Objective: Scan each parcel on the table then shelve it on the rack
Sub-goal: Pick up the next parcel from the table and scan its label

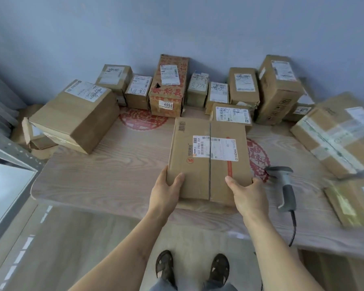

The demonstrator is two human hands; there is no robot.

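Parcel in play: a flat brown carton [208,160] with a white shipping label on top, held at the near middle of the table [105,177], its near edge toward the person.
Left hand: the left hand [166,192] grips the carton's near left corner, thumb on top, fingers tucked under out of sight.
Right hand: the right hand [248,196] clamps the near right corner the same way, thumb lying on the lid.
Lift or rest: cannot tell whether the carton's base touches the tabletop.
Scanner: a grey handheld scanner [284,185] lies on the table just right of the carton, untouched, its cable trailing off the near edge.
Waiting parcels: a row of labelled boxes along the far wall, among them a red-printed box [168,87] marked 4068; a big box [76,116] at far left; a taped box [340,133] at right.
Rack: a grey metal frame [11,152] shows at the left edge.
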